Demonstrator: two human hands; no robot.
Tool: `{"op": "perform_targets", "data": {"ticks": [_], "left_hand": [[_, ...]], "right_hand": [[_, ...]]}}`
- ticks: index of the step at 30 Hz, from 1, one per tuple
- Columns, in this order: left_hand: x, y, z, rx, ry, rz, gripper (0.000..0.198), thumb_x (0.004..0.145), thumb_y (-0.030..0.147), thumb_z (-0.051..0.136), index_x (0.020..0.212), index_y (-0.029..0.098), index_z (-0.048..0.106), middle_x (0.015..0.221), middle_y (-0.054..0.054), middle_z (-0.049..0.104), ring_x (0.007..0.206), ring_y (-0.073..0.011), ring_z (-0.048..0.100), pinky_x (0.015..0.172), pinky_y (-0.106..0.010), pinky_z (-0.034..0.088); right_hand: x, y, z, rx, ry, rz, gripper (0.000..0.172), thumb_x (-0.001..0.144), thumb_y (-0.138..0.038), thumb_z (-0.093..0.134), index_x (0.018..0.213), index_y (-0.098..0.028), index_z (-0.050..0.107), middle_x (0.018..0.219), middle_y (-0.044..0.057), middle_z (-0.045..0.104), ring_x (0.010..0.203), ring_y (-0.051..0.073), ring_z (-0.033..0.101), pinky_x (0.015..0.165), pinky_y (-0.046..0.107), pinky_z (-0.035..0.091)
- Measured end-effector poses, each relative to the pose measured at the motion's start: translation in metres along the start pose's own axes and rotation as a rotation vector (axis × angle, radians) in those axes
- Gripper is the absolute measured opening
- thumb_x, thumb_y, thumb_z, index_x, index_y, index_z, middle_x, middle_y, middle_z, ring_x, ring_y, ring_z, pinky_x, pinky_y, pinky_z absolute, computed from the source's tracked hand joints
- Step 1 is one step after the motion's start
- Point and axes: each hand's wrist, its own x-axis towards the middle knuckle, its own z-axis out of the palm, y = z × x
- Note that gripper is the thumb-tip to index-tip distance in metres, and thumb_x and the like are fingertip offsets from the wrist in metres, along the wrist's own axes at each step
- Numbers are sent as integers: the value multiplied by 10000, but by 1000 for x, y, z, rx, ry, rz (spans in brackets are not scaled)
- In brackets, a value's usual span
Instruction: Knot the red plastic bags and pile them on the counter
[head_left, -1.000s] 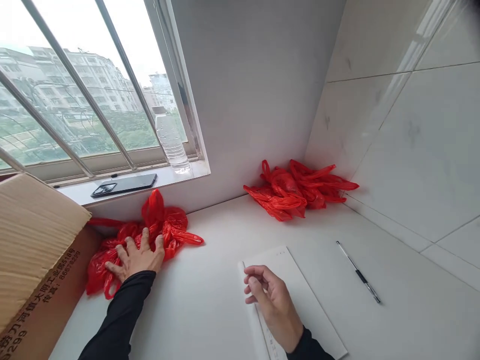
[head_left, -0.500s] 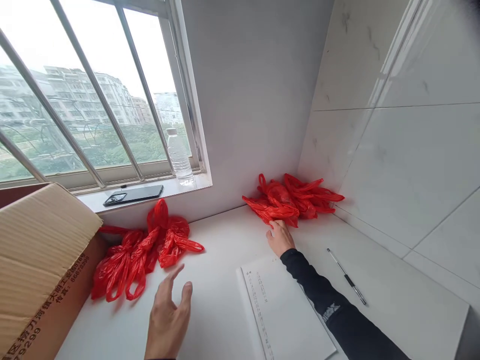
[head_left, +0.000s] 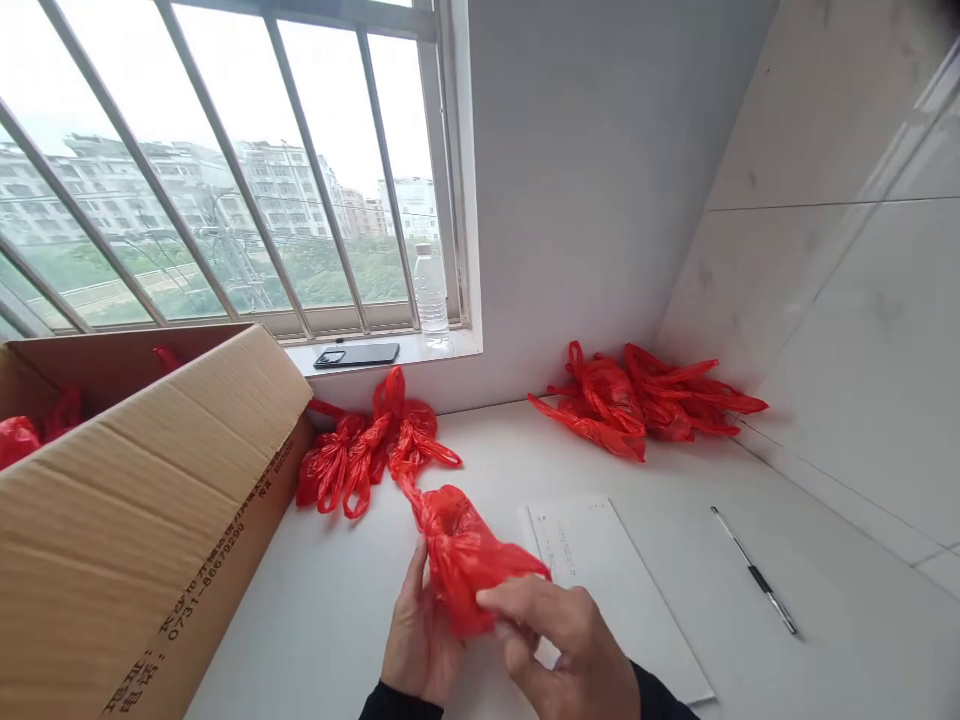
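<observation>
A red plastic bag (head_left: 469,555), twisted at its upper left end, is held over the table between my two hands. My left hand (head_left: 427,635) supports it from the left and below, its fingers partly hidden behind the plastic. At the bag's lower right edge, my right hand (head_left: 562,640) pinches the film between thumb and forefinger. What the bag contains cannot be made out. Just beyond it lies a group of knotted red bags (head_left: 371,450), against the wall under the sill. Another heap of red bags (head_left: 645,400) rests in the back right corner.
An open cardboard box (head_left: 172,500) with red bags inside stands at left. On the sill are a phone (head_left: 357,355) and a water bottle (head_left: 431,300). Sheets of paper with writing (head_left: 622,590) lie right of centre, and a pen (head_left: 754,570) lies farther right.
My right hand has come back from the right heap with a red bag, now between both hands. My left hand has moved to it. The view has swung left, showing more of the box.
</observation>
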Motion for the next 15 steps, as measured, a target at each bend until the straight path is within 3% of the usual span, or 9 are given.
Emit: {"op": "perform_targets", "data": {"ticks": [2,5,7,10,13,15], "left_hand": [[-9,7,-5,-5,66,76,254,849,358,655,1002,160,700,913,-105,770,903,-316,728,821,-465,586],[-24,10,-10,35,93,40,241,820,392,680,912,171,706,866,-101,776,876,-350,728,785,-510,591],[-29,4,-11,53,71,-4,224,799,368,696,926,185,704,918,-103,776,902,-362,722,772,-517,593],[-28,-12,-9,77,79,-53,213,784,282,710,986,217,697,942,-77,773,882,-339,731,767,-493,599],[-23,-23,-6,98,117,-129,195,803,288,694,975,198,706,871,-75,770,842,-324,738,727,-461,610],[-20,-25,-5,104,132,-179,216,823,322,671,981,180,713,821,-76,766,830,-318,737,695,-439,615]], "right_hand": [[-8,8,2,21,96,70,207,912,-328,537,943,-295,739,741,21,733,530,166,584,550,312,492],[6,29,-2,147,246,287,311,916,-481,514,1027,-239,674,786,40,678,602,172,569,542,297,476],[17,41,-2,231,198,377,405,897,-550,522,1113,-225,629,869,40,653,643,163,555,547,280,477],[22,48,6,367,40,361,444,886,-569,542,1147,-217,614,946,41,659,738,167,581,631,276,504],[17,48,12,413,36,323,408,875,-550,579,1053,-188,647,948,51,686,874,209,613,775,307,515],[15,47,12,382,64,337,406,875,-552,577,1002,-176,661,907,50,687,853,213,610,753,307,512]]}}
